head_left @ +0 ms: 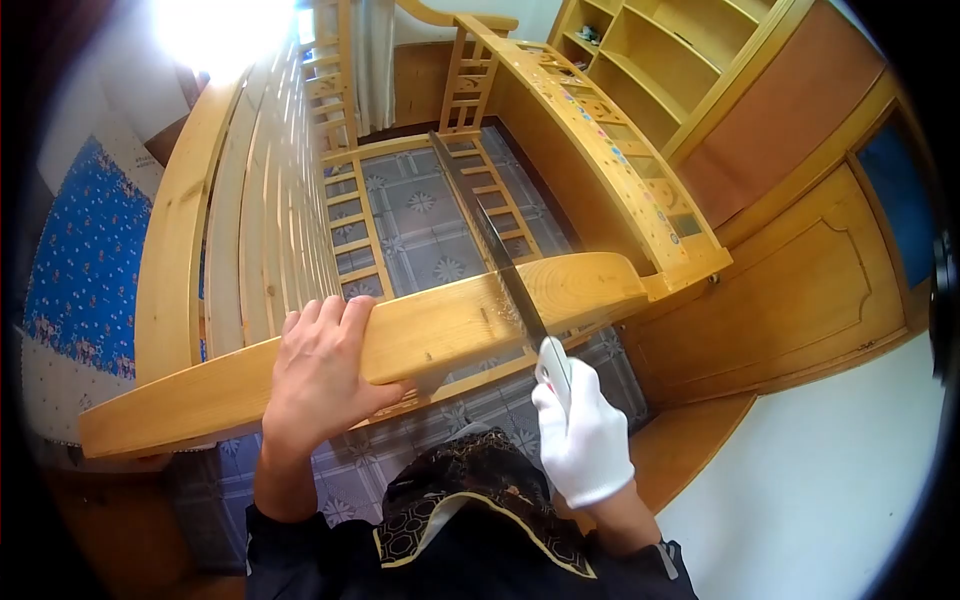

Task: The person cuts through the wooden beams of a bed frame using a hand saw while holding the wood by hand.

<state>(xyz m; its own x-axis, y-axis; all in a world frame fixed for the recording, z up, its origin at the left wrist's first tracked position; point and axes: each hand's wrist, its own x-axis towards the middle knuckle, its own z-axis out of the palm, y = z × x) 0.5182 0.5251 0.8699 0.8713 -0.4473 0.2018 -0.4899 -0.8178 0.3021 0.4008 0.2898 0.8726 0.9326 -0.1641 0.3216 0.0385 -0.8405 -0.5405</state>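
Nearest, the right hand (588,435), in a white glove, has open room around it; its fingers are closed on the handle of the saw (514,287). The left hand (325,365) presses the wooden board (425,335), fingers over the far edge, thumb spread. The blade crosses the board near its rounded right end. Beyond is tiled floor (408,208) between wooden rails.

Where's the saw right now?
In the head view, the saw is just right of centre, held in the gloved right hand and crossing the wooden beam, to the right of the bare left hand.
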